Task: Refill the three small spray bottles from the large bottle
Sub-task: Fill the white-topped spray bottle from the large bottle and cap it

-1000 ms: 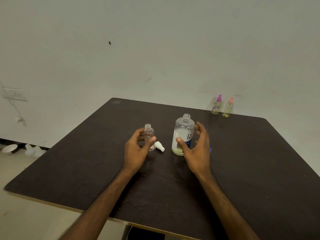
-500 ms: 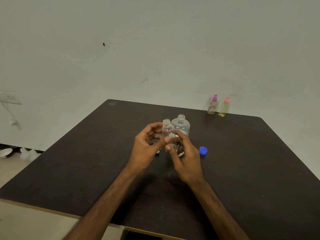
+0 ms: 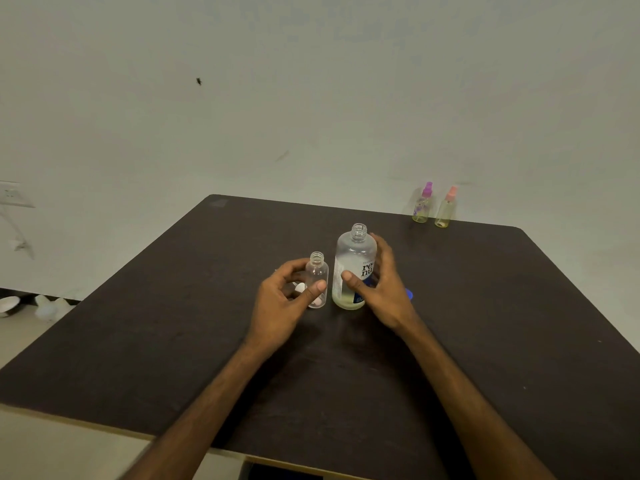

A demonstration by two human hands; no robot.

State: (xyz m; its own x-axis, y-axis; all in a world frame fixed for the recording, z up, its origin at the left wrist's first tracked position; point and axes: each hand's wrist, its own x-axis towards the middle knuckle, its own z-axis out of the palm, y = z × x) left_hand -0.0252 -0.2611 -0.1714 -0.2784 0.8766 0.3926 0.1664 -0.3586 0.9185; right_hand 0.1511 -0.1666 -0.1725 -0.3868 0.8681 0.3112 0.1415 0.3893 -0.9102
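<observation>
I look down over a dark brown counter [image 3: 173, 341] set against a pale wall [image 3: 311, 98]. My two bare forearms reach in from the bottom edge toward its middle.

My left hand [image 3: 280, 306] is curled around a small clear bottle [image 3: 317, 280] that stands upright with no cap; its threaded neck is open. The thumb presses on the bottle's front and the fingers [image 3: 294, 268] wrap behind it, so this hand is gripping the small bottle. The bottle looks empty. A small white spray top [image 3: 300, 287] shows between the palm and the bottle; I cannot tell whether it lies on the counter or rests in the hand.

Just beside it, to the right, stands the large bottle [image 3: 354, 268], upright and uncapped, with a white and blue label and a shallow layer of pale yellowish liquid at the bottom. My right hand [image 3: 381, 289] is closed around it, thumb on the label and the other digits round the far side.

A blue cap [image 3: 408, 294] peeks out on the counter behind my right hand.

Well apart, at the far right edge by the wall, two more small spray bottles stand side by side, both holding pale liquid: one with a purple top [image 3: 423, 206], one with a pink top [image 3: 446, 208].
</observation>
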